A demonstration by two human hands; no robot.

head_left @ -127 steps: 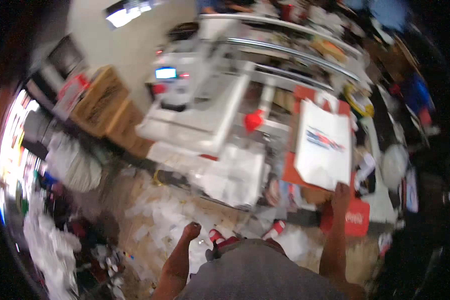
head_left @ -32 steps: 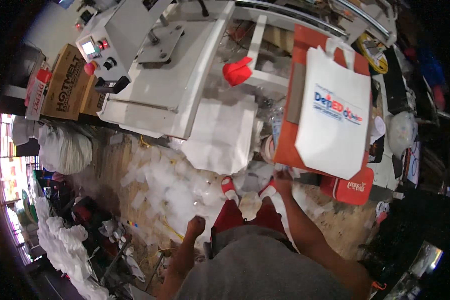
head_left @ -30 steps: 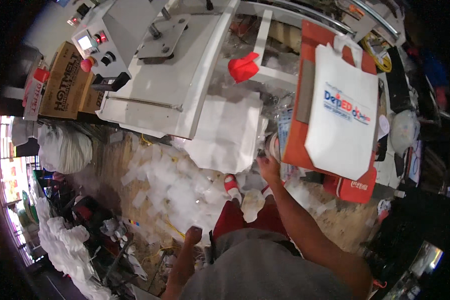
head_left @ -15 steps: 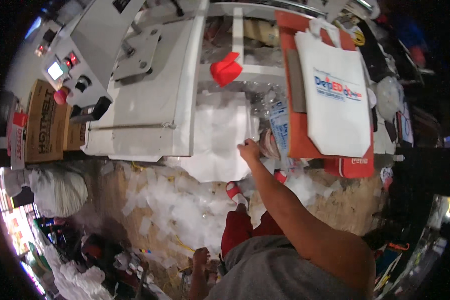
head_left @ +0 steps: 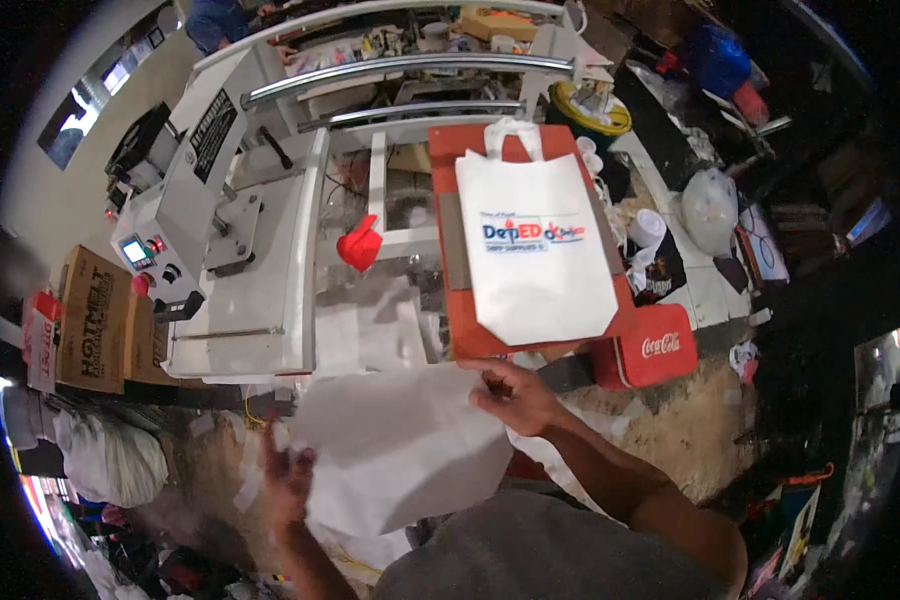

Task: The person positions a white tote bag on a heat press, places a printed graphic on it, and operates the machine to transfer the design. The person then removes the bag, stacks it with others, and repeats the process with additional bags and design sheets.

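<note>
A plain white cloth-like bag [head_left: 400, 445] hangs in front of my body, and I see no print on this side of it. My right hand [head_left: 520, 398] pinches its upper right corner between thumb and fingers. Beside the left edge of the bag is my left hand [head_left: 288, 480], slightly blurred, its fingers apart and gripping nothing visible. A printed white tote bag [head_left: 545, 285] lies flat on the red-orange platen [head_left: 452, 190] ahead of me, handles pointing away. More white bags [head_left: 365, 335] are stacked low between the platen and the press.
To the left stands a white press machine [head_left: 240, 315] with a control panel. A red cloth [head_left: 360, 243] hangs on its frame. Cardboard boxes [head_left: 92, 320] sit further left, a red box [head_left: 645, 345] right of the platen. White scraps litter the floor.
My right hand has lifted a white bag from the low stack and brought it close to my body. My left hand has risen to its left edge. The view has shifted.
</note>
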